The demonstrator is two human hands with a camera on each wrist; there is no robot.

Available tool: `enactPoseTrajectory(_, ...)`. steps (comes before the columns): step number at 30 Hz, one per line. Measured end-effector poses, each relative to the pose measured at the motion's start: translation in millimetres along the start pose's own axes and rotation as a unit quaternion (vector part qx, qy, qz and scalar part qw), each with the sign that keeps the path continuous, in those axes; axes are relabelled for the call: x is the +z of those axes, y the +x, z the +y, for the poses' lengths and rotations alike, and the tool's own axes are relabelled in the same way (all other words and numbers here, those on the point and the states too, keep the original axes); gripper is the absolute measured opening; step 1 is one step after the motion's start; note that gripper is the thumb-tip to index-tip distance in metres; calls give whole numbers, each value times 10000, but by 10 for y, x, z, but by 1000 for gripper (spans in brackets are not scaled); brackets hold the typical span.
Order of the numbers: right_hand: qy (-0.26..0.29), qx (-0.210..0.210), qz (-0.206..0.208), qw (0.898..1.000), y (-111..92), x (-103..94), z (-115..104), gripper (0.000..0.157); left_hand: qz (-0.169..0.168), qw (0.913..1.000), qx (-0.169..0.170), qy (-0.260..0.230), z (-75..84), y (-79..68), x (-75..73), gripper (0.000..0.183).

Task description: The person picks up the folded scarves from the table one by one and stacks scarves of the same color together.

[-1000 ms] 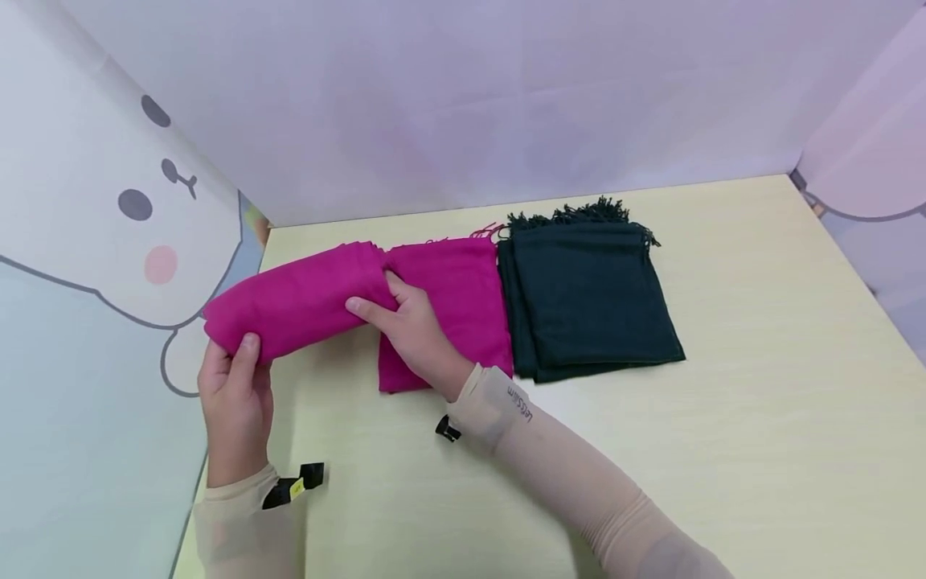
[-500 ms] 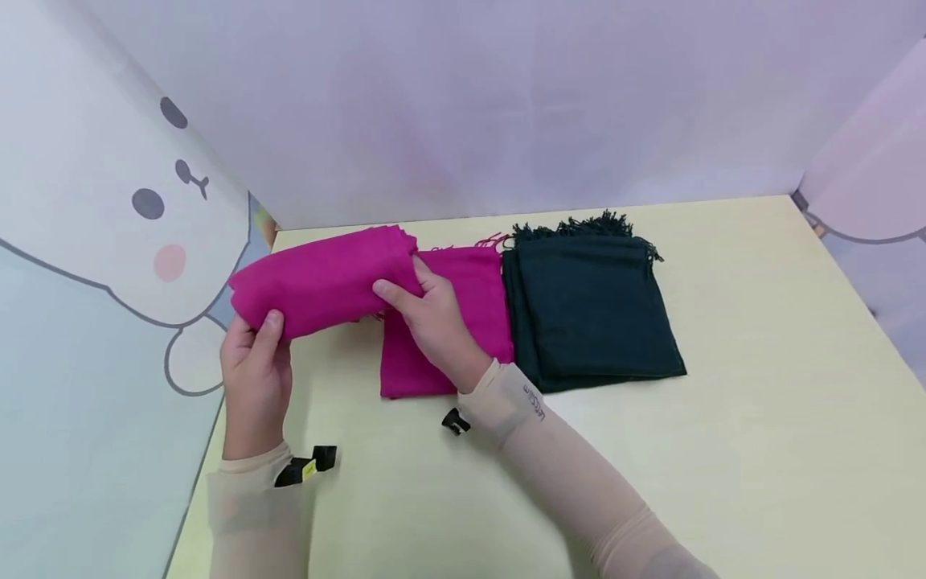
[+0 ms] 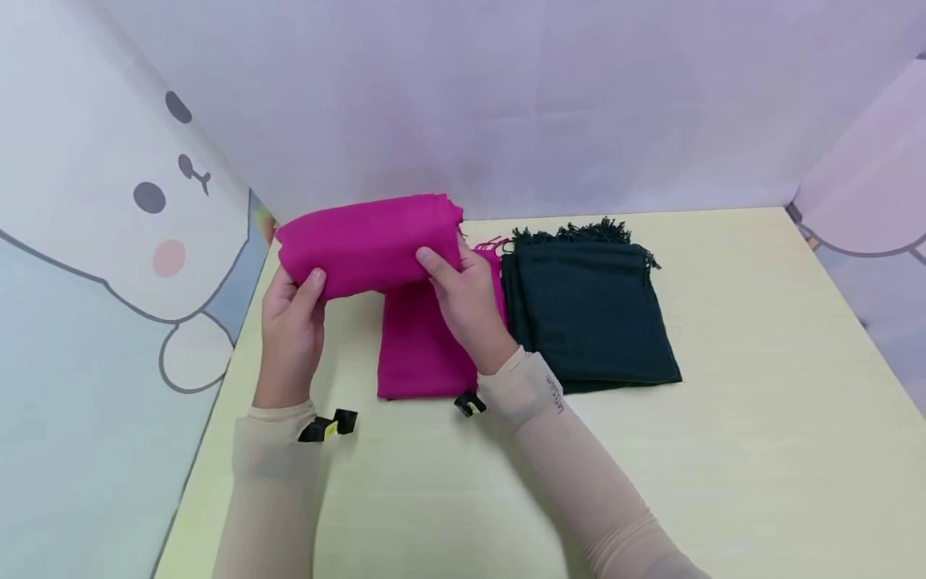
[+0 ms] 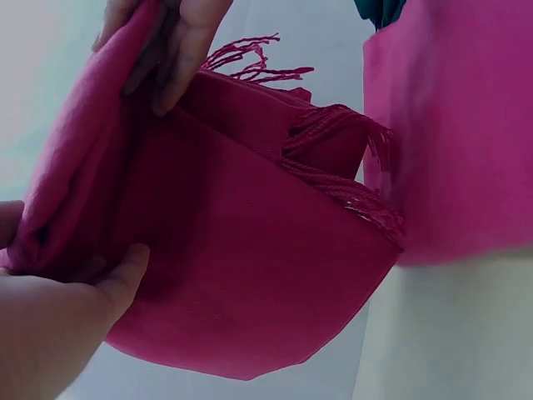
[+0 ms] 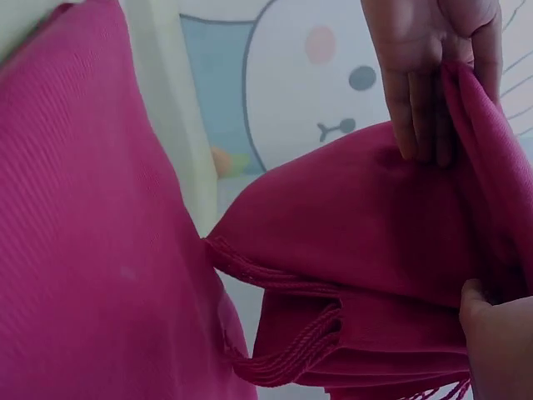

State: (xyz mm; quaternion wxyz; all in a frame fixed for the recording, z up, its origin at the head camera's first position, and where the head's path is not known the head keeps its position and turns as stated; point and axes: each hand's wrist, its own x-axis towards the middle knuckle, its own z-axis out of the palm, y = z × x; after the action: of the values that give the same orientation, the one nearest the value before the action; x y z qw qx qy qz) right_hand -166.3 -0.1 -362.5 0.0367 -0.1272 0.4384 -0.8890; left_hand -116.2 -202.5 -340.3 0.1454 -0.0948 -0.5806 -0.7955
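A folded magenta scarf is held up above the table between both hands. My left hand grips its left end, thumb on the near face and fingers behind. At the right end my right hand pinches it the same way. Both wrist views show the scarf's underside hanging in layers with twisted fringe. Below and partly behind it, a second folded magenta scarf lies flat on the table, partly covered by the right hand. Against its right side lies a folded dark green scarf, fringe toward the back.
The pale wooden table runs up to a whitish curtain at the back. A printed panel with a cartoon face stands along the left edge. Black strap clips hang at both wrists.
Both hands have lifted the held magenta scarf and carried it to the right and toward the back. It now hangs more level and overlaps the flat magenta scarf. The dark green scarf stays put.
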Motion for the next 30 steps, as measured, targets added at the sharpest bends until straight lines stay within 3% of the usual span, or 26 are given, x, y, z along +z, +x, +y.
enactPoseTrajectory(9,-75,-681,-131,9976,135,-130,-154,40,-164,9989,69,-427,-143,331,199,27)
enactPoseTrajectory(14,16,-806,105,9967,203,-225,-236,37,-259,9986,130,-434,-217,488,358,31)
enactPoseTrajectory(20,258,-856,386,9952,263,-325,-287,22,-368,9987,-67,-339,-377,592,482,34)
enactPoseTrajectory(26,106,-1008,214,9946,359,-379,-345,33,-358,9979,-173,-513,-460,695,524,42)
enactPoseTrajectory(30,-53,-840,268,9961,380,-435,-307,40,-332,9968,-359,-632,-522,724,498,44)
